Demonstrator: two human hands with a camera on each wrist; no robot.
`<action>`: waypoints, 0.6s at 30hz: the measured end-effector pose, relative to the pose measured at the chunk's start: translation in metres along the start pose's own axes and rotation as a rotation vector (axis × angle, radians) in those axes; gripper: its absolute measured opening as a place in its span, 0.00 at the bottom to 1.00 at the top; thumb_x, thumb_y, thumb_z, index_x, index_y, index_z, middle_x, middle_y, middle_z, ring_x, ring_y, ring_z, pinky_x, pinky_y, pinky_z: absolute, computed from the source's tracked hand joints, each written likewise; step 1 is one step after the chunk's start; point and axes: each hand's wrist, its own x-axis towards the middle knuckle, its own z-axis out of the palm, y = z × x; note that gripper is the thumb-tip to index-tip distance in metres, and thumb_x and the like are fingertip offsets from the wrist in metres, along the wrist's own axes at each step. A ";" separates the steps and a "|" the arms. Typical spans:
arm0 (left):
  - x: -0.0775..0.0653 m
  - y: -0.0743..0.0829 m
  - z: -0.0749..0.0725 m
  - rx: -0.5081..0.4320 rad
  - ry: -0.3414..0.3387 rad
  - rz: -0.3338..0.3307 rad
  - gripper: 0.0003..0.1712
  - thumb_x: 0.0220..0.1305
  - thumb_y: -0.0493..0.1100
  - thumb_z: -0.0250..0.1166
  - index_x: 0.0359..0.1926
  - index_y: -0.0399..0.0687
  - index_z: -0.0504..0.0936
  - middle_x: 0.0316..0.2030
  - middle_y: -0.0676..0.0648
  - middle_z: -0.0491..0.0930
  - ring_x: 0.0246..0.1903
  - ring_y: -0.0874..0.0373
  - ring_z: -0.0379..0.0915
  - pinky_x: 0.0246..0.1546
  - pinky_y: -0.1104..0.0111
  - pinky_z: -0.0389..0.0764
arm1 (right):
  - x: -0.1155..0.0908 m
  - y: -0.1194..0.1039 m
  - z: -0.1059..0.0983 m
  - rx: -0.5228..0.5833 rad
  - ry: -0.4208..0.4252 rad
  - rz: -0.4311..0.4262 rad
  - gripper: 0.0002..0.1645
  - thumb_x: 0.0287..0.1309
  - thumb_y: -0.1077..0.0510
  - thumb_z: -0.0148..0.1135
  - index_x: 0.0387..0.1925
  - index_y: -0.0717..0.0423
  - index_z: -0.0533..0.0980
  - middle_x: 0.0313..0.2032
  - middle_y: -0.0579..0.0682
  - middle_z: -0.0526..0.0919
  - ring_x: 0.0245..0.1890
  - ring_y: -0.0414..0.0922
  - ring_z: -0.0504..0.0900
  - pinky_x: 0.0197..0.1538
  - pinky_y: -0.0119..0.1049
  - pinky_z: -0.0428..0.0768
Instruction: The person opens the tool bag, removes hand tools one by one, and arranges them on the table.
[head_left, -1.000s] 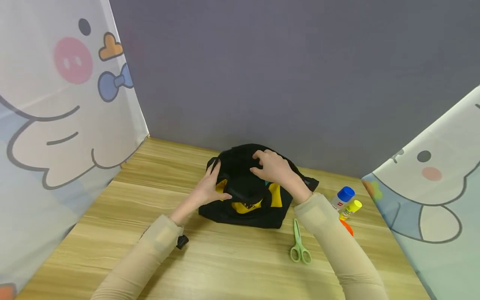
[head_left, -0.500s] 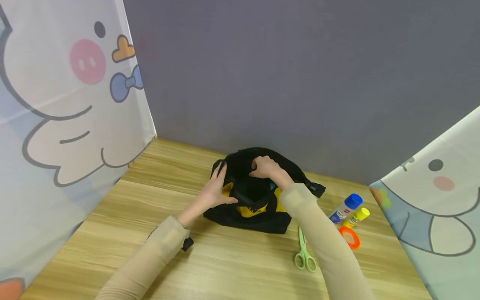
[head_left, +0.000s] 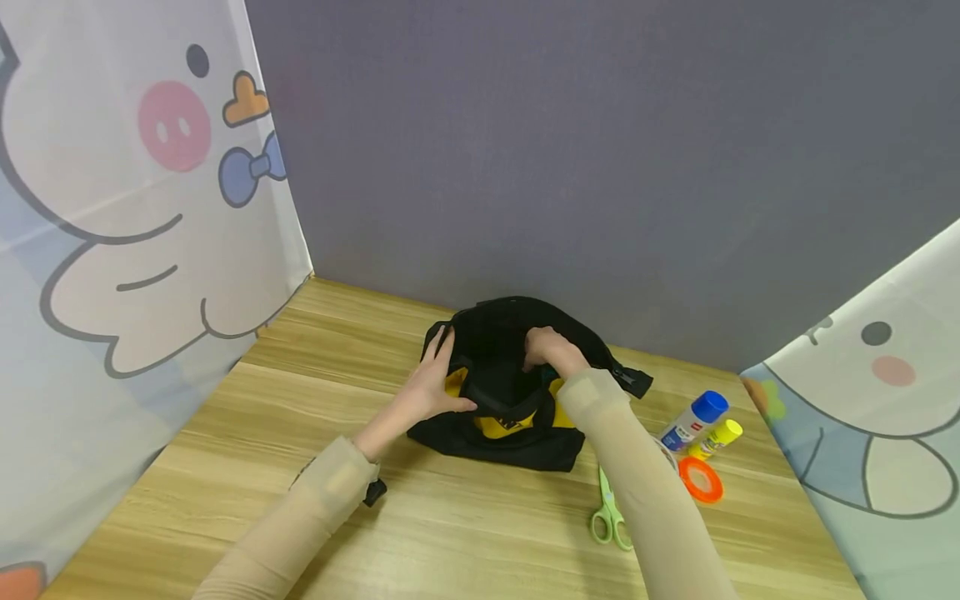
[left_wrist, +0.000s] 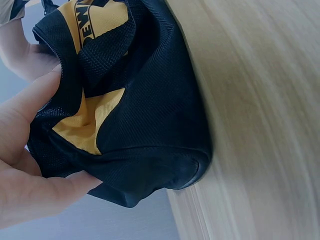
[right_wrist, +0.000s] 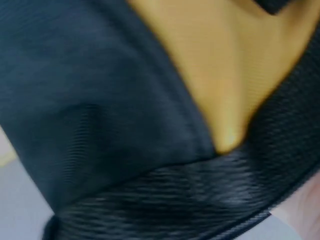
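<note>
A black and yellow zippered tool bag (head_left: 495,454) lies near the back of the table, its mouth spread and its inside dark. My left hand (head_left: 429,387) holds the left end of the mouth, with the thumb on the front rim and the fingers apart from it. In the left wrist view the thumb (left_wrist: 42,90) and a finger (left_wrist: 75,184) bear on either side of the bag's end. My right hand (head_left: 553,352) reaches into the opening, and its fingertips are hidden inside. Dark and yellow fabric (right_wrist: 210,60) fills the right wrist view.
Green scissors (head_left: 607,517) lie right of the bag, partly under my right sleeve. Beyond that arm are a blue-capped glue stick (head_left: 693,421), a smaller yellow stick (head_left: 716,440) and an orange ring (head_left: 701,481). A grey partition (head_left: 525,167) stands close behind the bag.
My right hand has gone from above the bag down into its mouth. The left hand keeps its place on the left end. The whole head view has shifted slightly.
</note>
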 end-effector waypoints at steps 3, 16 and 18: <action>0.000 -0.001 0.000 -0.005 -0.004 -0.008 0.70 0.42 0.51 0.77 0.74 0.51 0.35 0.75 0.42 0.33 0.61 0.35 0.64 0.61 0.40 0.63 | 0.000 0.005 0.004 -0.024 -0.015 0.051 0.22 0.52 0.55 0.68 0.48 0.60 0.76 0.51 0.61 0.77 0.47 0.54 0.78 0.51 0.47 0.78; -0.002 0.000 0.003 -0.012 0.010 -0.008 0.70 0.44 0.52 0.76 0.74 0.52 0.32 0.75 0.42 0.30 0.61 0.37 0.65 0.58 0.47 0.70 | 0.009 0.016 0.018 -0.107 -0.085 0.127 0.11 0.54 0.63 0.61 0.40 0.63 0.75 0.28 0.54 0.68 0.28 0.46 0.65 0.34 0.37 0.65; -0.001 0.000 0.004 -0.013 0.016 -0.007 0.70 0.44 0.51 0.76 0.74 0.52 0.32 0.75 0.43 0.30 0.62 0.37 0.64 0.58 0.47 0.70 | 0.014 0.017 0.020 -0.095 -0.096 0.144 0.06 0.54 0.65 0.58 0.35 0.63 0.74 0.23 0.50 0.60 0.24 0.45 0.62 0.31 0.36 0.63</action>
